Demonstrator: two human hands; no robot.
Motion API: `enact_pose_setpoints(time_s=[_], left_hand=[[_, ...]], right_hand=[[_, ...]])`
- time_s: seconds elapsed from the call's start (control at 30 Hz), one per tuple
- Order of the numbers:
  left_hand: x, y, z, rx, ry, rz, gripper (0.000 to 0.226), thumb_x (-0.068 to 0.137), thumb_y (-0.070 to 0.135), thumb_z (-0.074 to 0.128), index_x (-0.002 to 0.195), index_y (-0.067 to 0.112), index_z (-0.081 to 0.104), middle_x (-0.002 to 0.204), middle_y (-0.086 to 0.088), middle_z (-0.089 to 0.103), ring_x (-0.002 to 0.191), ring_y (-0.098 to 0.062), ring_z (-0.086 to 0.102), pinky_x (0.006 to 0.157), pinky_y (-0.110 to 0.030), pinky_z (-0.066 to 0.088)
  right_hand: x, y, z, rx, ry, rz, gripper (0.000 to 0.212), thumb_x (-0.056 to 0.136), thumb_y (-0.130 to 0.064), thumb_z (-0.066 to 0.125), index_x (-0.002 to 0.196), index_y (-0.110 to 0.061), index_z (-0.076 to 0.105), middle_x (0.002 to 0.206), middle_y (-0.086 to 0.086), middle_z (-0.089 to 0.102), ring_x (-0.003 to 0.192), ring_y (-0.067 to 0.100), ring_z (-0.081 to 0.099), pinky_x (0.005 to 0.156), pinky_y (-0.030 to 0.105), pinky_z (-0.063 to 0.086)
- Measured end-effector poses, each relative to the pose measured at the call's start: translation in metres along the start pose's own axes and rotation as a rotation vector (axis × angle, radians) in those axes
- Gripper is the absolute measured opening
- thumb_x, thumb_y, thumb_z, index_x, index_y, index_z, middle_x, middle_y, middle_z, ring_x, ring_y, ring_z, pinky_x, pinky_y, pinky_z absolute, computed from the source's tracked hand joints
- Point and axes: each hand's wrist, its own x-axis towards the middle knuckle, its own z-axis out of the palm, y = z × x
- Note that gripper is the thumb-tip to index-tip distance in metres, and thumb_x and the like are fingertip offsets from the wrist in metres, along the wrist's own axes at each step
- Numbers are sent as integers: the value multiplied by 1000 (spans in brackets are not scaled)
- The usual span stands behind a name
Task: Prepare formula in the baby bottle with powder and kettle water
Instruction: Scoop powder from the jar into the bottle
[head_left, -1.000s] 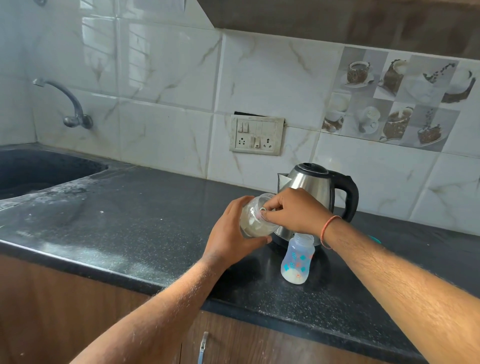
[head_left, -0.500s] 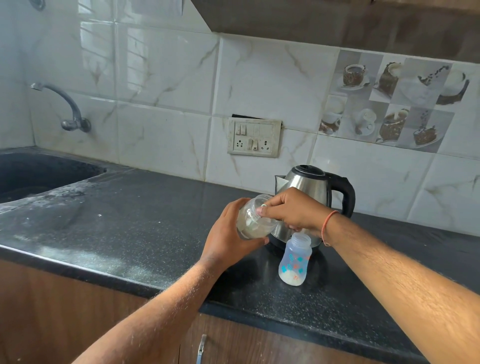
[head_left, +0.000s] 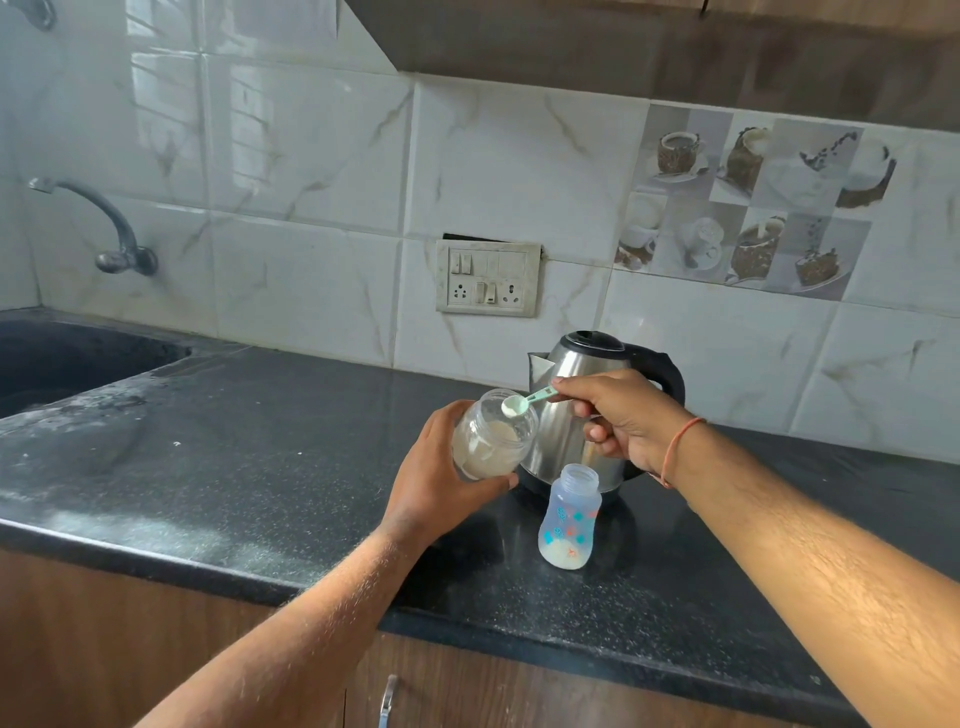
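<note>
Left hand (head_left: 436, 493) grip clamped on powder jar (head_left: 493, 434), right hand (head_left: 628, 415) pinching scoop (head_left: 524, 402), no legible labels

tabletop (head_left: 260, 467): black speckled stone, pale dusty patches at left | kettle (head_left: 576, 415): stands near back wall | baby bottle (head_left: 570, 519): upright, uncapped, just before kettle

1. Black sink (head_left: 62, 358), far left of the fingers.
2. Wall tap (head_left: 111, 228) above it.
3. Switch/socket plate (head_left: 488, 279) on tiled wall, above the fingers.
4. Cup-print tiles (head_left: 748, 200), upper right.
5. Cabinet handle (head_left: 387, 699), below.
</note>
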Motion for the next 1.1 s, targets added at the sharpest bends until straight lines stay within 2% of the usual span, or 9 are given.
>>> enact_pose_setpoints(time_s=[0.2,0.33,0.43,0.53,0.63,0.7,0.77,0.87,1.1], left_hand=[[0,-2,0,3,-4,-4,98,66,55,100,148,42,48,140,25,58,124,-2,60,103,-36,60],[-1,-1,1,-5,-2,-10,97,65,54,100,146,45,47,140,26,58,123,-1,60,102,-36,59],[-1,-1,0,-6,-2,-8,97,65,54,101,145,46,47,140,25,58,122,-2,61,102,-35,59],[-1,-1,0,5,-6,-6,97,66,53,101,146,45,47,140,25,57,122,-3,60,102,-35,59],[-2,0,0,-1,-4,-14,97,65,53,100,146,45,47,140,27,58,123,-3,61,103,-36,59],[-2,0,-1,-7,-4,-14,96,65,53,100,145,46,47,140,27,58,124,-2,61,103,-36,58],[-2,0,-1,-9,-2,-16,95,65,53,100,144,47,47,140,27,59,124,-1,61,103,-36,58],[-1,0,0,-7,-2,-22,97,64,54,100,145,46,48,140,27,59,124,-3,62,104,-37,59],[-1,0,-1,6,-4,-12,99,66,53,100,149,42,48,144,26,58,128,-3,60,106,-38,58]], right_hand=[[-24,18,-41,-127,68,-191,37,104,-35,71,88,-1,73,66,5,48,45,12,41,44,24,31],[-37,31,-61,-156,136,-294,34,104,-29,72,72,-22,79,61,5,43,44,15,35,43,23,27],[-43,40,-66,-194,135,-330,25,104,-26,72,83,-17,82,56,1,42,45,14,32,42,23,30],[-49,46,-63,-414,163,-467,20,104,-28,72,87,-24,82,47,-16,53,43,4,46,49,16,38],[-52,50,-61,-590,169,-608,15,102,-31,74,93,-25,84,53,-25,59,53,2,54,51,11,39],[-54,53,-62,-702,165,-725,21,102,-41,71,93,-27,85,64,-20,66,59,6,57,53,13,40],[-55,57,-66,-866,162,-896,31,102,-51,64,95,-29,84,73,-13,67,62,11,57,53,25,47],[-58,59,-70,-1023,133,-1086,26,103,-47,64,101,-31,84,75,-13,62,59,10,52,48,28,45],[-58,54,-76,-1053,110,-1214,21,102,-43,68,106,-31,86,79,-13,64,59,9,54,47,25,44]])
